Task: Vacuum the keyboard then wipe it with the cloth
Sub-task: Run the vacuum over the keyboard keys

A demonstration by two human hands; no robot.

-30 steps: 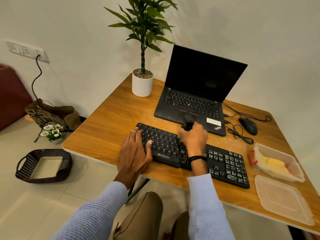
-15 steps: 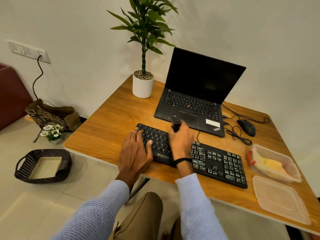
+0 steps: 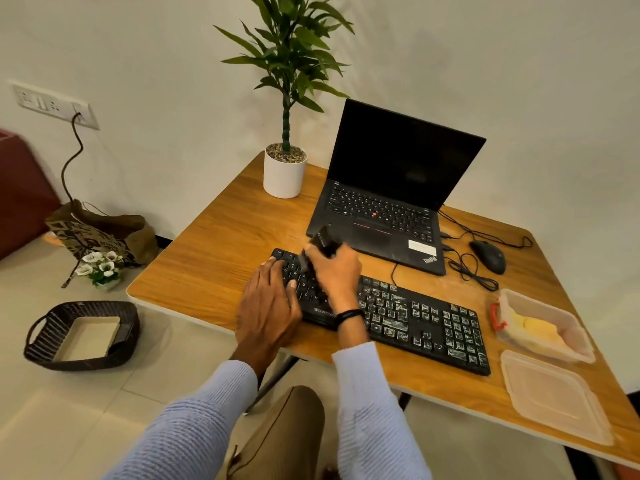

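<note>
A black keyboard (image 3: 419,323) lies along the front of the wooden table (image 3: 214,261), its middle and right keys speckled with pale dust. My right hand (image 3: 336,275) grips a small black handheld vacuum (image 3: 323,241), tilted with its lower end over the keyboard's left keys. My left hand (image 3: 268,308) rests flat on the keyboard's left end, fingers spread on the keys. A yellow cloth (image 3: 535,332) sits inside an open clear plastic container (image 3: 554,313) at the table's right.
An open black laptop (image 3: 391,199) stands behind the keyboard, with a potted plant (image 3: 285,171) to its left and a black mouse (image 3: 488,256) with loose cables to its right. A clear lid (image 3: 554,396) lies front right. A dark basket (image 3: 81,336) sits on the floor.
My right hand has carried the vacuum leftward along the keyboard, from its middle to the left keys beside my left hand. My left hand has stayed in place.
</note>
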